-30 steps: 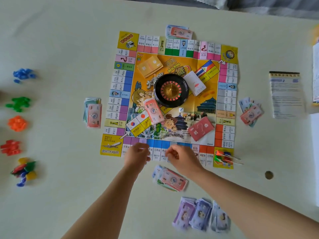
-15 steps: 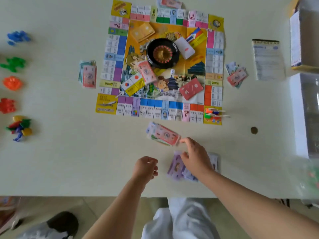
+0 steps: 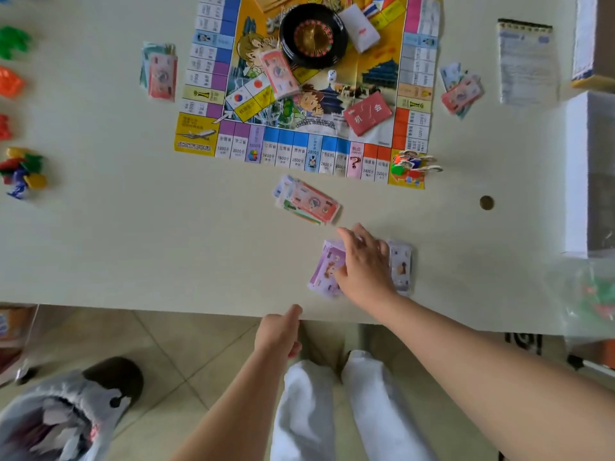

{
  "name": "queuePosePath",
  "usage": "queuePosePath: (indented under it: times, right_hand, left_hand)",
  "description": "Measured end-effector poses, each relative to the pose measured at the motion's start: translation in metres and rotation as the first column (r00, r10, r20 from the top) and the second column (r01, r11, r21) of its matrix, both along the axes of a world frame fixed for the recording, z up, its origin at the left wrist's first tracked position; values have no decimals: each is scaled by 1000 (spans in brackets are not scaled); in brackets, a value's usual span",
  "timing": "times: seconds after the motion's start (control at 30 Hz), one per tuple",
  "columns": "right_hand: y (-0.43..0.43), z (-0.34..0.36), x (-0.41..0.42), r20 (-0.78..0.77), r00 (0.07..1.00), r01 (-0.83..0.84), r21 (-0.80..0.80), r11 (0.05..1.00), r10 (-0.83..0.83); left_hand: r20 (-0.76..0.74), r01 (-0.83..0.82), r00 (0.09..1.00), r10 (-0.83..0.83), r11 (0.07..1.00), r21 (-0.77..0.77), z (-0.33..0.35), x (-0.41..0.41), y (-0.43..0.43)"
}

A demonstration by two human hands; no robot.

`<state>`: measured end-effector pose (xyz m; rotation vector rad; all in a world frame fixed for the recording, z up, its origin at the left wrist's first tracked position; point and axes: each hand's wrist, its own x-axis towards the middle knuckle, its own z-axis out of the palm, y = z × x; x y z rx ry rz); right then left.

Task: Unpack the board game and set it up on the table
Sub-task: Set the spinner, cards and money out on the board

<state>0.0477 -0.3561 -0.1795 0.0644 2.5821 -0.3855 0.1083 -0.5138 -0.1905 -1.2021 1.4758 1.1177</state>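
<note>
Board [image 3: 301, 104] sits laid out beyond both hands, which have drawn back from it: right hand [image 3: 364, 264] now rests flat-fingered on purple notes [image 3: 324, 274], left hand [image 3: 279, 331] loosely curled and empty at the table [image 3: 133, 244] edge, so sorting money seems next.

Glossy paper board [image 3: 213, 94]; paper banknotes [image 3: 327, 274]; glossy black plastic roulette wheel [image 3: 289, 44]; smooth matt table [image 3: 133, 227].
</note>
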Motion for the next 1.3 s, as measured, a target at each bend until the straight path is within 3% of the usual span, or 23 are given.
queuePosePath:
  times: [0.13,0.27,0.4,0.5,0.6,0.7,0.8,0.87,0.97,1.17,1.3]
  right_hand:
    - [0,-6,14,-59,997,-37,41,998,39]
    - [-5,-10,38,-85,993,-87,-1,996,87]
    - [-10,-10,62,-97,990,-111,-80,991,103]
    - [-12,-11,76,-80,993,-94,-147,985,83]
    - [-10,-11,77,4,998,-59,-232,971,62]
    - [-8,-12,64,61,998,20,-349,937,2]
    - [-10,-10,42,45,999,21,-410,912,-3]
    - [-11,-10,27,-26,1000,-12,-416,909,1]
    - [-9,-16,14,-89,996,-42,-413,910,5]
    - [-8,-32,13,-74,995,-86,-338,937,64]
    - [-16,-39,16,-66,991,-130,-289,948,115]
  left_hand:
    - [126,-240,966,227,966,99,-5,11,18]
    - [132,-550,835,534,808,211,-21,23,34]
    - [101,-666,736,670,688,287,-22,30,45]
    - [40,-665,738,674,715,216,-19,44,43]
    - [-167,-535,817,552,833,142,-19,61,29]
    - [-443,-293,850,285,955,52,-11,62,10]
    - [-618,-23,782,-83,987,-162,-3,39,-1]
    - [-681,30,703,-205,965,-260,-1,17,-3]
    - [-723,39,639,-262,950,-310,-7,-7,-1]
    - [-663,91,628,-407,885,-457,-25,-13,3]
    - [-564,232,579,-589,782,-579,-36,-13,3]
